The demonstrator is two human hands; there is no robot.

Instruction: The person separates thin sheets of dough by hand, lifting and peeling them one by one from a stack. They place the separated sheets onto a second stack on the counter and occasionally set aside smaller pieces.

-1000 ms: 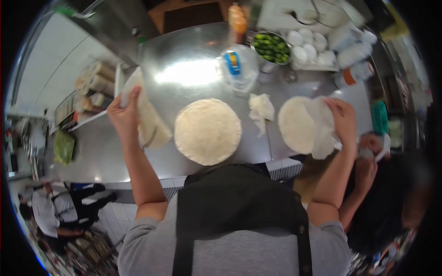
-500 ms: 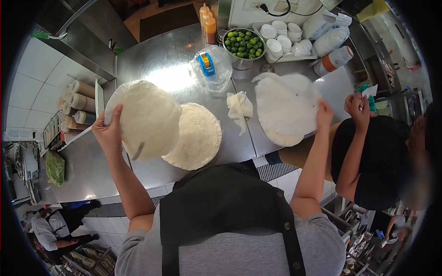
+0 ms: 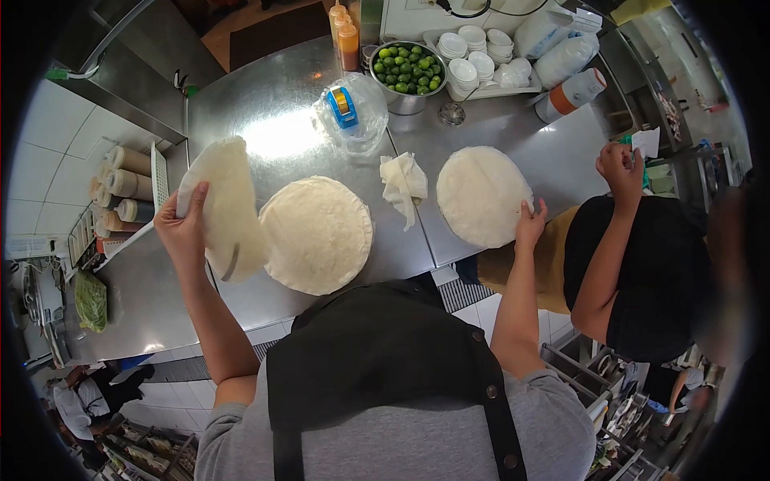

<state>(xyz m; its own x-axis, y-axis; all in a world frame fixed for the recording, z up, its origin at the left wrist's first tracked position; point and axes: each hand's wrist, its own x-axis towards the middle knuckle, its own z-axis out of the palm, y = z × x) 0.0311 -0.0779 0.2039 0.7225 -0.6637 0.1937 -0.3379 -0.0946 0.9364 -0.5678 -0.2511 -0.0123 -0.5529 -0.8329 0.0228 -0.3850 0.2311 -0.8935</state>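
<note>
Over steel counter, just left of crimped disc, holding up pale sheet, pinching edge thumb-to-fingers in left hand. Touching right edge of round disc with right hand, fingers slightly parted; cannot tell if pinching. Facing crumpled cloth between discs, steel bowl of limes farther back.

Open steel counter gives a hand passage at upper left of centre, up to the plastic bag and tape dispenser. At left, the raised pale sheet bars the way (its edge reaches the crimped round in this view). Mid-frame, narrow lanes flank the crumpled cloth. The lime bowl blocks top centre; a co-worker's hand crowds the right.
</note>
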